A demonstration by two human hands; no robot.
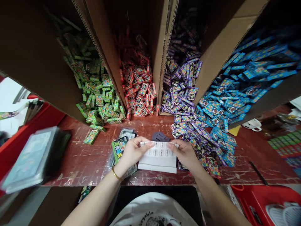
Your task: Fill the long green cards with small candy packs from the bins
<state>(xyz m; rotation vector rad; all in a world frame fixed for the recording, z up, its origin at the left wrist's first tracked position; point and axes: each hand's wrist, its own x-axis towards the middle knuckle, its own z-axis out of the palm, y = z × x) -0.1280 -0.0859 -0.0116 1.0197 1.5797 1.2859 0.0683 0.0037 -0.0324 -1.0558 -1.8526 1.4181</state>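
Observation:
Both hands hold a white sheet (158, 161) with rows of round printed stickers, over the red table near its front edge. My left hand (135, 152) pinches the sheet's upper left part, thumb on top. My right hand (185, 153) grips its upper right corner between thumb and fingers. Just left of the sheet, partly behind my left hand, lie flat plastic packs with a green and black printed card (117, 149). A dark grey object (160, 136) sits just beyond the sheet. Small purple packets (185, 117) lie beyond and right of my right hand.
Cardboard bins (162, 59) along the back hold small green (98, 100), red (141, 94), purple and blue packets (235, 100). Stacked clear plastic packs (30, 157) stand at the left. A red tray (263, 194), a dark stick (258, 172) and a white cup (252, 124) are at the right.

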